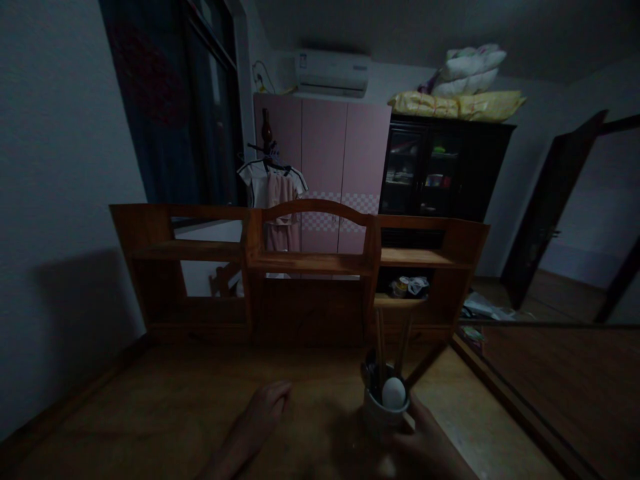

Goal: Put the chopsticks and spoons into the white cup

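A light-coloured cup [383, 415] stands at the front right of the wooden desk, in dim light. Several utensils stick up out of it: a white round-headed spoon [394, 393], pale wooden sticks [381, 340] that look like chopsticks, and dark handles at its left side. My right hand [430, 437] grips the cup from the right, with thumb and fingers at its wall; part of its hold is hidden. My left hand [263, 407] rests left of the cup, apart from it, fingers curled together with nothing seen in them.
A wooden shelf unit [310, 263] spans the back of the desk [150, 400]. Small items [410, 287] lie in its right compartment. A wall [65, 300] borders the left; a brown surface with a raised edge [510, 400] lies to the right. Farther back are a pink wardrobe [323, 147] and a dark cabinet [450, 167].
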Action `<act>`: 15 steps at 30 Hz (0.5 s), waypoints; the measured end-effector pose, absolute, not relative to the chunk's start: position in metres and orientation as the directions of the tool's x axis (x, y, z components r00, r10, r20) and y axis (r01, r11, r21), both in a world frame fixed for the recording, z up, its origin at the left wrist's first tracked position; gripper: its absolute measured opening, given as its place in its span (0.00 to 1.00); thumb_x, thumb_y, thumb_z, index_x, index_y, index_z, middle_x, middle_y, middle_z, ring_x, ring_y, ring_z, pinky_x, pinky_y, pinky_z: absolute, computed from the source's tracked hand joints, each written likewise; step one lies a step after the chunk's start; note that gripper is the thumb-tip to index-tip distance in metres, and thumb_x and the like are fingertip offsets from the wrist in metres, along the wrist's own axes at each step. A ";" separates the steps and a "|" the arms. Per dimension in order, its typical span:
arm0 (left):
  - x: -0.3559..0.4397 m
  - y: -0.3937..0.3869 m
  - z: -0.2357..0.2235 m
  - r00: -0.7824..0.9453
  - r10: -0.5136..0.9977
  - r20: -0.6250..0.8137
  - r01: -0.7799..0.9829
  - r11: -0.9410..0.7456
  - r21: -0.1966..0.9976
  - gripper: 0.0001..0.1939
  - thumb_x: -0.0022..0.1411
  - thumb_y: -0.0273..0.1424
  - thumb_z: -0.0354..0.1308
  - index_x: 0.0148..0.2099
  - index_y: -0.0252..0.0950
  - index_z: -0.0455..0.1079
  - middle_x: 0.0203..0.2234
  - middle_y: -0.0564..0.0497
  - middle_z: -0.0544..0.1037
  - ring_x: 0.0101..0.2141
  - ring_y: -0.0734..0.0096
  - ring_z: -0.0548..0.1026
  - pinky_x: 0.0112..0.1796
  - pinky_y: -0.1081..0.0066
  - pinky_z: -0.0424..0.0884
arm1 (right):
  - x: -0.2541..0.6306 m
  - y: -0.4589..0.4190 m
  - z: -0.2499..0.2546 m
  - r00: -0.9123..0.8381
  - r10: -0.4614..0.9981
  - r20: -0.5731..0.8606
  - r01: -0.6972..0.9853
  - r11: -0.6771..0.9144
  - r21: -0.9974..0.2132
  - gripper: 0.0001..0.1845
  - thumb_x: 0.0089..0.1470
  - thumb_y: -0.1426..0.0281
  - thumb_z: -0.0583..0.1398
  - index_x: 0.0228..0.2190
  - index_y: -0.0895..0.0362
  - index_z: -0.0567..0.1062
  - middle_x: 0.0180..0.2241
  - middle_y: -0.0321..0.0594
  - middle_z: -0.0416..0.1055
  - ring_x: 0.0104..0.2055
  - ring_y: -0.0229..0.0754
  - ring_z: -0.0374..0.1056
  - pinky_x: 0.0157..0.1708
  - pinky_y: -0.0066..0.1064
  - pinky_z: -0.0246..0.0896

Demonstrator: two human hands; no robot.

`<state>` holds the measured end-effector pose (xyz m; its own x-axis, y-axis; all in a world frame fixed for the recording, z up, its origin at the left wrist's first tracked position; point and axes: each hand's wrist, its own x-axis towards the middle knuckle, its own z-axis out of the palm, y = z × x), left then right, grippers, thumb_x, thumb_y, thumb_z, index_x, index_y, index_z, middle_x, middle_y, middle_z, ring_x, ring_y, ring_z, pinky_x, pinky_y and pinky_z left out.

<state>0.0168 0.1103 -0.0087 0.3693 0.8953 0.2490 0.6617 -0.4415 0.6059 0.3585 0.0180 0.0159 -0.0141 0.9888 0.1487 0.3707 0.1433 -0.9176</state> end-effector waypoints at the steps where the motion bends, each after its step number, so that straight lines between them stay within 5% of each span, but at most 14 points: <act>1: 0.018 0.111 -0.009 0.377 0.892 0.247 0.662 -0.447 0.602 0.16 0.61 0.27 0.41 0.31 0.38 0.71 0.31 0.48 0.77 0.34 0.64 0.73 0.38 0.69 0.67 | 0.354 0.017 0.016 -0.013 0.989 0.149 0.339 0.145 -0.929 0.34 0.36 0.68 0.69 0.50 0.56 0.73 0.51 0.48 0.72 0.56 0.60 0.63 0.56 0.48 0.58; 7: 0.022 0.116 -0.011 0.439 0.863 0.250 0.642 -0.496 0.585 0.15 0.60 0.24 0.42 0.28 0.37 0.68 0.28 0.49 0.75 0.30 0.67 0.72 0.34 0.71 0.63 | 0.338 0.017 0.009 0.008 0.987 0.162 0.153 0.159 -0.975 0.28 0.35 0.70 0.67 0.43 0.55 0.76 0.43 0.44 0.76 0.46 0.56 0.72 0.47 0.43 0.66; 15: 0.022 0.119 -0.013 0.456 0.853 0.252 0.646 -0.513 0.566 0.13 0.57 0.23 0.43 0.28 0.37 0.68 0.28 0.50 0.75 0.31 0.67 0.71 0.34 0.71 0.61 | 0.335 0.019 0.005 0.111 0.974 0.195 0.259 0.161 -0.952 0.28 0.34 0.62 0.69 0.41 0.55 0.77 0.42 0.45 0.77 0.45 0.61 0.71 0.44 0.46 0.67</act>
